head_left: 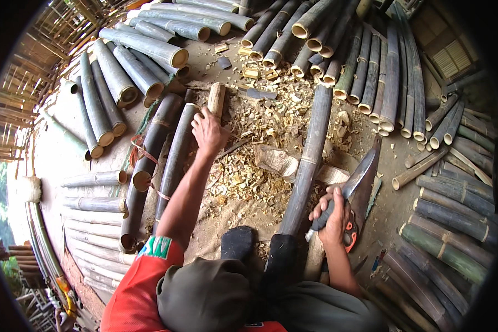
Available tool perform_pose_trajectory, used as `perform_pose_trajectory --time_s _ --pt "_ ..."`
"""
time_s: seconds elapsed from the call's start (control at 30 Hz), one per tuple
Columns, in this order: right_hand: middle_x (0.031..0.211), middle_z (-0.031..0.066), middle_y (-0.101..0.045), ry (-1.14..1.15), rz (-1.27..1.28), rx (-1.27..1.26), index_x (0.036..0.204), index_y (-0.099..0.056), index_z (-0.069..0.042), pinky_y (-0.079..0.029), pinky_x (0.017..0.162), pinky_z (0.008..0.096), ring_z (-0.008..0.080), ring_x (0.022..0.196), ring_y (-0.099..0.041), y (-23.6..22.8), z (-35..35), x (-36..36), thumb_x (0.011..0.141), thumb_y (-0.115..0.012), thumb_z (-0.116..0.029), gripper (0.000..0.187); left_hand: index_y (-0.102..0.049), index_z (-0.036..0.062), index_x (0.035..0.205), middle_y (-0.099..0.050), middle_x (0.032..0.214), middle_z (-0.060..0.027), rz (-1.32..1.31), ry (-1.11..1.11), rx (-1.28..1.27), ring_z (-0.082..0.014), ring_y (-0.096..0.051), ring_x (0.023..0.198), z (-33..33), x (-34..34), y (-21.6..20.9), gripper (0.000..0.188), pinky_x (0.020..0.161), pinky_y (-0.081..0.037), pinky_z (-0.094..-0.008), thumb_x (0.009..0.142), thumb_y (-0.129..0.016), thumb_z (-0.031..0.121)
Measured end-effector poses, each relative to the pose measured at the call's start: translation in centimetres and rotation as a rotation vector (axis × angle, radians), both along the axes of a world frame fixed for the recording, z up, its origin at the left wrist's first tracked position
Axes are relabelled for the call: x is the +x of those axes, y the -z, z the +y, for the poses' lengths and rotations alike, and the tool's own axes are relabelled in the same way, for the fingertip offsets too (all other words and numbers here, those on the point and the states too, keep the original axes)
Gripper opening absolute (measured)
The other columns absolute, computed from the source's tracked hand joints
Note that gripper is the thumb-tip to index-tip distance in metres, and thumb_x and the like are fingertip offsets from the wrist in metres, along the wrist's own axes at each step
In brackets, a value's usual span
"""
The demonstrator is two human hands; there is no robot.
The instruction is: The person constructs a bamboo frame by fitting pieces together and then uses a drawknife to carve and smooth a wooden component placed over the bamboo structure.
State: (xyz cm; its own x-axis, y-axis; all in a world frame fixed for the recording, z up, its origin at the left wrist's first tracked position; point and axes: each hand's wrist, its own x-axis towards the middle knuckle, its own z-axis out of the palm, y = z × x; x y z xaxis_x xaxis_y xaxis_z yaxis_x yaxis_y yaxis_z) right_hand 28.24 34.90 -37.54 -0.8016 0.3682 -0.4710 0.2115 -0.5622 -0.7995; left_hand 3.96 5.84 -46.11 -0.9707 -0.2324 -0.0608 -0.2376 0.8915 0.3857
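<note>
Knife (357,176) in R hand (333,220), bamboo (311,155) to L

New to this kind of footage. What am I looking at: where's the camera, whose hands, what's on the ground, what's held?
There is no robot here, just a person working bare-handed. The one picture comes from a wide fisheye camera on the person's head, looking down, so straight edges bend near the rim. The right hand grips a knife by its dark handle. The left hand is at a short pale stick; whether it grips is unclear. Wood chips cover the middle of the ground. A long dark bamboo tube lies across a wooden block, with a saw to its right. More bamboo pieces lie all around.
</note>
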Motion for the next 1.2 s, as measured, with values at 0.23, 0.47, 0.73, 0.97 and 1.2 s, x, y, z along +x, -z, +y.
perform_pose_trajectory --time_s 0.23,0.47,0.73,0.97,1.2 --pt "0.066 0.0013 -0.048 -0.131 0.043 -0.019 0.119 -0.057 -0.002 -0.047 0.039 0.0329 0.0141 0.042 -0.048 -0.3 1.2 3.5 0.109 -0.044 -0.055 0.055 -0.055 -0.0007 0.128 -0.071 0.113 -0.0159 -0.094 -0.093 0.976 -0.0223 -0.072 0.086 -3.9 0.2 3.3 0.052 0.075 -0.062 -0.0415 0.085 -0.074 0.023" --pt "0.080 0.0045 -0.058 -0.042 -0.086 -0.148 0.102 -0.053 -0.015 -0.055 0.051 0.0333 0.0181 0.062 -0.062 0.1 0.2 3.6 0.107 -0.059 -0.038 0.025 -0.042 0.0035 0.156 -0.061 0.139 -0.0151 -0.204 0.155 1.560 -0.0251 -0.066 0.112 -1.7 4.5 -4.0 0.070 0.098 -0.053 -0.0441 0.099 -0.066 0.038" --pt "0.078 0.0083 -0.058 -0.168 0.013 0.021 0.118 -0.058 -0.007 -0.051 0.048 0.0324 0.0167 0.055 -0.059 0.0 0.2 4.3 0.103 -0.059 -0.014 0.017 -0.059 -0.0043 0.136 -0.069 0.124 -0.0131 -0.352 0.406 1.443 -0.0219 -0.063 0.112 1.2 6.9 -3.3 0.058 0.102 -0.048 -0.0389 0.091 -0.066 0.031" --pt "0.075 0.0017 -0.057 -0.263 -0.166 0.142 0.118 -0.062 -0.001 -0.046 0.048 0.0281 0.0101 0.054 -0.053 1.0 0.9 4.1 0.094 -0.069 -0.012 0.028 -0.053 0.0051 0.122 -0.069 0.113 -0.0110 -0.045 0.411 1.081 -0.0243 -0.071 0.103 8.1 11.6 -7.2 0.058 0.089 -0.064 -0.0358 0.077 -0.089 0.001" --pt "0.078 0.0005 -0.059 -0.470 -0.055 0.715 0.121 -0.061 -0.002 -0.046 0.048 0.0282 0.0096 0.054 -0.053 4.1 2.0 4.9 0.094 -0.075 -0.021 0.036 -0.057 0.0043 0.129 -0.059 0.117 -0.0130 0.243 1.142 0.997 -0.0355 -0.058 0.110 16.5 19.8 -14.6 0.068 0.095 -0.045 -0.0474 0.069 -0.086 0.015"
